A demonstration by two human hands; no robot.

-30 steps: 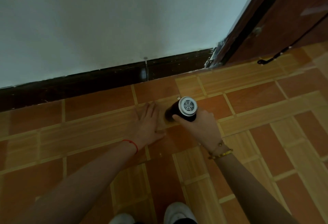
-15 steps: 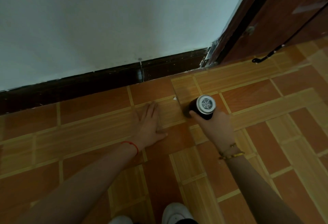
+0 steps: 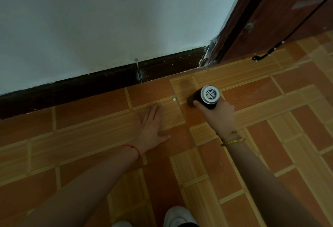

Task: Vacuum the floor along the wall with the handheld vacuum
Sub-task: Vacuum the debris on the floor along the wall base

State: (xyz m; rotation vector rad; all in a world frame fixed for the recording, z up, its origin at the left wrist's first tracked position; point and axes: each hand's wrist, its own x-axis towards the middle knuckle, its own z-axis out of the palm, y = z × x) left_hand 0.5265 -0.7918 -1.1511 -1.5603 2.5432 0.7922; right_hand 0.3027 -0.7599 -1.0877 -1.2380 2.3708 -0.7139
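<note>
Vacuum (image 3: 204, 98) gripped by right hand (image 3: 220, 114) on floor (image 3: 270, 100).

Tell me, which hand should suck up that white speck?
The right hand: it grips the handheld vacuum, whose nose sits close to the white speck. The left hand lies flat on the floor, holding nothing.

Left hand (image 3: 151, 126): a thin red string bracelet (image 3: 134, 150) circles the wrist; the forearm is bare.
Right hand (image 3: 220, 117): two slim gold-coloured bracelets (image 3: 232, 141) sit at the wrist; the forearm is bare.
Feet: white shoes (image 3: 177, 217) with rounded toes.
</note>
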